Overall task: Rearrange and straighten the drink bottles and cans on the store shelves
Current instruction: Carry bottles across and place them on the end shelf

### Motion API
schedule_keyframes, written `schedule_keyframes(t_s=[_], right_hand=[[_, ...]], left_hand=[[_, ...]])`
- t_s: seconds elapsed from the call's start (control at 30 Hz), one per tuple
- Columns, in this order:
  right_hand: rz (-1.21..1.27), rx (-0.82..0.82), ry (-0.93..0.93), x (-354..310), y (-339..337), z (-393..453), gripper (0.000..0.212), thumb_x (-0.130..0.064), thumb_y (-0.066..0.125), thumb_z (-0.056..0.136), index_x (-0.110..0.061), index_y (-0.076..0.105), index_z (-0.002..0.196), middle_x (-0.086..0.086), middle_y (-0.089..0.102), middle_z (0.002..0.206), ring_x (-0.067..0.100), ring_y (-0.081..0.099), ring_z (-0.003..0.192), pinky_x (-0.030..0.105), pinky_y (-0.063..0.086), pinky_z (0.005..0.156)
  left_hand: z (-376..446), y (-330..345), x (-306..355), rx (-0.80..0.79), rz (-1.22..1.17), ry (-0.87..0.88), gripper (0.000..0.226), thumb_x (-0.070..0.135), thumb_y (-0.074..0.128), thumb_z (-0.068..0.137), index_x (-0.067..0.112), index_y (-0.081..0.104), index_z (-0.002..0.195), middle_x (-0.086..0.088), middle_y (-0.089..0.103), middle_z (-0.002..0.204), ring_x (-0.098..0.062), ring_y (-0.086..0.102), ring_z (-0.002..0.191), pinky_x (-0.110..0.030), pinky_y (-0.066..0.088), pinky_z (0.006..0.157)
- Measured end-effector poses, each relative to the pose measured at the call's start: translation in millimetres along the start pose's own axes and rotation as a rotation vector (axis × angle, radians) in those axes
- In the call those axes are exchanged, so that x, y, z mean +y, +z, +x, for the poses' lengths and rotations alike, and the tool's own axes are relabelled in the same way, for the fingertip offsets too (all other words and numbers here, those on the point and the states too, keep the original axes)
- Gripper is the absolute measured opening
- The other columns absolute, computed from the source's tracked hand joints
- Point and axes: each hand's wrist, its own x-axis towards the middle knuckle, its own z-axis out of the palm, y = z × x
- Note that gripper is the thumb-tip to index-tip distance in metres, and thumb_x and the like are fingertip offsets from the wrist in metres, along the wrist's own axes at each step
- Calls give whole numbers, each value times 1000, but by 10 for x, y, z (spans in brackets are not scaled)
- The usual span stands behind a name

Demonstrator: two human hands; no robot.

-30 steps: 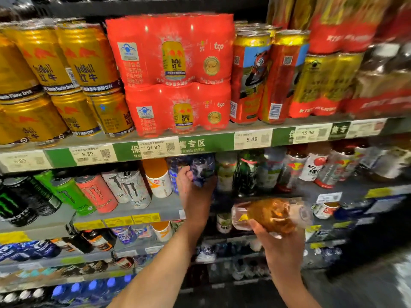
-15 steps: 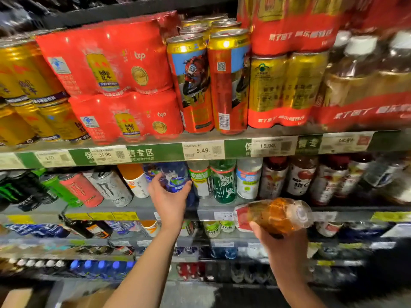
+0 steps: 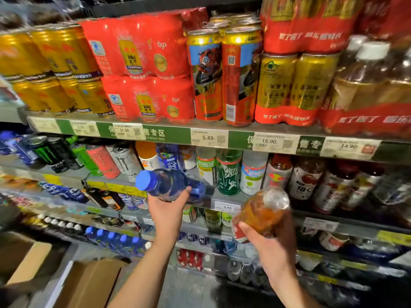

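My left hand grips a blue bottle with a blue cap, tilted with the cap pointing left, just in front of the second shelf. My right hand holds an amber drink bottle lying on its side, its clear bottom facing up and right. Behind them stand a green bottle, white bottles and dark red-capped bottles. Above, the top shelf carries gold cans, red multipacks and tall red cans.
A green price strip fronts the upper shelf. Monster cans stand at the left of the second shelf. Lower shelves hold more bottles, some blue-capped. Open cardboard boxes sit on the floor at lower left.
My left hand has pulled the blue bottle out of the second shelf and tipped it cap-left. The amber bottle in my right hand stays roughly in place. The view has shifted a little.
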Motion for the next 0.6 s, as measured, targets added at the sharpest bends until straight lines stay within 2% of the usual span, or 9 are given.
schedule_keyframes(t_s=[0.07, 0.13, 0.2, 0.27, 0.33, 0.37, 0.47, 0.53, 0.6], right_hand=[[48, -41, -36, -36, -60, -63, 66, -15, 94, 56, -32, 61, 111, -9, 73, 98, 3, 69, 90, 17, 52, 78], [45, -61, -83, -74, -135, -150, 69, -27, 96, 56, -36, 59, 114, -4, 73, 102, 13, 70, 92, 27, 56, 80], [13, -33, -111, -140, -221, -247, 76, -40, 94, 49, -38, 57, 116, -4, 72, 103, 16, 70, 90, 31, 57, 79], [-25, 10, -112, -182, -325, -335, 79, -38, 97, 43, -44, 57, 110, -5, 72, 97, 9, 69, 85, 27, 56, 75], [-118, 75, -133, -222, -449, -423, 79, -32, 97, 40, -48, 56, 105, -7, 70, 90, -3, 65, 83, 12, 49, 73], [-141, 105, -133, -241, -518, -463, 78, -31, 96, 41, -43, 56, 107, -10, 68, 93, -5, 63, 84, 8, 46, 70], [-176, 183, -107, -287, -782, -552, 80, -25, 95, 50, -17, 57, 119, -10, 67, 97, 3, 65, 87, 10, 46, 69], [-214, 252, -136, -363, -988, -579, 71, -11, 92, 58, -14, 57, 120, -13, 64, 94, -8, 61, 80, 2, 43, 67], [-205, 319, -148, -492, -1200, -585, 65, -2, 90, 62, -14, 56, 117, -14, 62, 92, -18, 58, 76, -1, 41, 65]], left_hand=[[-127, -64, 57, -11, -45, 9, 59, 10, 90, 70, -2, 62, 121, -14, 74, 110, -24, 73, 101, -35, 57, 95], [-270, -118, 117, -60, -53, 11, 60, 20, 93, 66, -2, 66, 115, -11, 77, 103, -21, 74, 95, -32, 59, 90], [-411, -159, 167, -125, -63, -5, 50, 14, 92, 67, -2, 69, 109, -6, 78, 96, -13, 74, 87, -26, 58, 84], [-548, -181, 222, -179, -86, -24, 40, 4, 88, 69, -3, 71, 105, -7, 78, 94, -8, 73, 80, -19, 57, 79], [-697, -187, 278, -249, -111, -26, 36, 2, 87, 70, -2, 72, 102, -7, 78, 94, -6, 72, 78, -19, 57, 76], [-771, -183, 313, -280, -121, -21, 35, 2, 86, 71, -2, 72, 103, -6, 78, 94, -6, 73, 79, -17, 56, 75], [-960, -107, 468, -371, -161, -4, 32, -1, 84, 73, -2, 72, 102, -6, 78, 92, -6, 73, 78, -13, 52, 72], [-1083, -8, 614, -453, -177, 4, 26, 0, 84, 74, -1, 74, 98, -6, 78, 85, -6, 70, 69, -15, 52, 67], [-1203, 140, 761, -502, -191, 16, 35, 9, 90, 70, 0, 73, 100, -5, 78, 86, -9, 72, 71, -20, 53, 68]])
